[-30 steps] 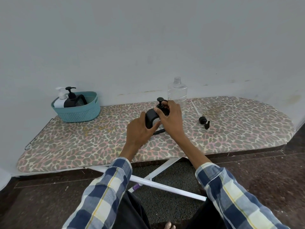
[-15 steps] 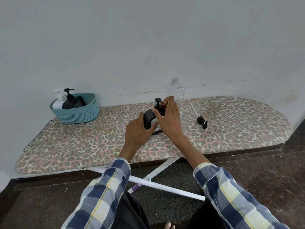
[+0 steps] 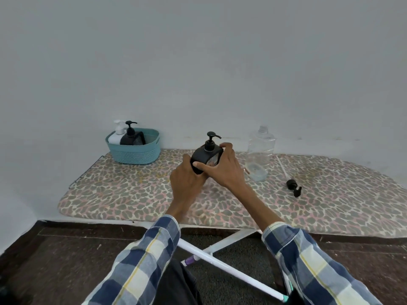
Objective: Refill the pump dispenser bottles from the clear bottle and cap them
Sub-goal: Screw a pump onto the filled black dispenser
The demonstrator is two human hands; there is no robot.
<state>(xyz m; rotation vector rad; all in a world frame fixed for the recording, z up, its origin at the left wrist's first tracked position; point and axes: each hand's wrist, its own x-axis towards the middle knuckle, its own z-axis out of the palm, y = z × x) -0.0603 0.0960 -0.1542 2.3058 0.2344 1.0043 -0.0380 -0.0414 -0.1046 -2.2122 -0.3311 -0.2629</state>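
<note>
Two hands on one bottle, that's what I see. Ironing board (image 3: 123, 194) with leopard-print cover runs across the view against a plain wall, white legs crossing below it; it serves as my tabletop. Teal basket (image 3: 134, 154) sits at the far left end by the wall, holding a white pump bottle (image 3: 115, 137) and a black pump bottle (image 3: 130, 137), both upright with pumps on. Clear bottle (image 3: 259, 153) stands upright right of centre near the wall, cap off, a little liquid at the bottom. Black dispenser bottle (image 3: 206, 154) is in the middle, pump screwed in place on top, nozzle pointing right; I cannot tell whether its base touches the board. My left hand (image 3: 187, 177) wraps the bottle's near left side, closed on it. My right hand (image 3: 224, 168) grips its right side, thumb across the front, fingers over the top edge. Loose black pump head (image 3: 294, 187) lies on the board, right of the clear bottle, apart from it.
</note>
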